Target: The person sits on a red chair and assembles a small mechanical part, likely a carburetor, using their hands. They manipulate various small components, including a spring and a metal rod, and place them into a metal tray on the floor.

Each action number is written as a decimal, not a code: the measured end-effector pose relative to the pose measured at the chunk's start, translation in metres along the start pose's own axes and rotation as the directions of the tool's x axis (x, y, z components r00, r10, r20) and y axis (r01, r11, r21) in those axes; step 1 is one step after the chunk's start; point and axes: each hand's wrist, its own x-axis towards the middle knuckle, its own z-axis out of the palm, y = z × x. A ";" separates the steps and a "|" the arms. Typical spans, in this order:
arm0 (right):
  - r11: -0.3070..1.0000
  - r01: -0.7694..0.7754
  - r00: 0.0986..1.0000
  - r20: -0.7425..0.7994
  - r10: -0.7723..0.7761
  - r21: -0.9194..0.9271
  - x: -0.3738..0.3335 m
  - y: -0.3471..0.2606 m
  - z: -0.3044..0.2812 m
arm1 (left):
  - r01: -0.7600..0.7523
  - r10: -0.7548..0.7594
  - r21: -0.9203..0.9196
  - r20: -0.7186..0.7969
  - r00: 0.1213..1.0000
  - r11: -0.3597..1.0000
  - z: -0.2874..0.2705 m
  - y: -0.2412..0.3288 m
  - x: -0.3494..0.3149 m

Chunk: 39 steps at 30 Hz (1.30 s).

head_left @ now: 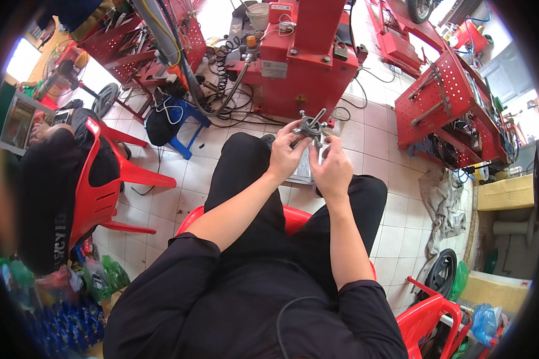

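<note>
Sitting with knees spread on a red plastic chair (292, 220), in black trousers (239, 173). Holding a grey metal ring-and-rod part (312, 125) beyond the lap, above the gap between the knees. Clamped on the part's left side with the left hand (287, 154), with thumb at the near edge and fingers curled toward the far side. At the part's near right side with the right hand (333, 167), with thumb and fingers slightly apart; cannot tell from this view whether pinching firmly or only touching. Between both hands with the ring, and past the fingertips with a thin rod jutting to the far right.

Below the hands, on the tiled floor (353, 158), a partly hidden flat grey metal piece (302, 173). On the far side, well apart from the part, a red machine base (299, 78), with a coiled black hose (223, 69) to its left. To the left, a blue plastic stool (188, 125) beside a black bag (161, 128); farther left, a seated person (48, 185) in dark clothing. To the far right, a perforated red metal cart (422, 110); nearer on the right, a crumpled grey cloth (443, 203) and, nearer again, a black tyre (444, 269).
</note>
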 end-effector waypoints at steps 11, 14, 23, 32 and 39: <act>0.997 0.063 0.996 -0.072 -0.060 0.034 0.000 0.006 0.006 | -0.030 0.030 0.051 -0.003 1.000 0.998 -0.001 0.004 0.001; 0.992 0.030 0.999 0.038 -0.025 -0.126 -0.005 0.025 0.012 | -0.051 0.050 0.075 0.019 0.999 0.996 0.004 0.010 0.000; 0.999 0.040 0.999 -0.022 -0.041 -0.008 -0.003 0.017 0.008 | -0.047 0.046 0.030 0.015 0.999 0.998 0.003 0.005 -0.001; 0.996 0.077 0.995 -0.070 -0.074 0.044 0.001 0.003 0.005 | 0.011 -0.013 -0.075 -0.025 1.000 0.997 0.001 0.000 -0.001; 0.987 0.143 0.990 -0.020 -0.141 0.079 0.017 -0.038 -0.040 | -0.127 0.127 -0.009 -0.010 0.992 0.992 -0.023 0.062 0.004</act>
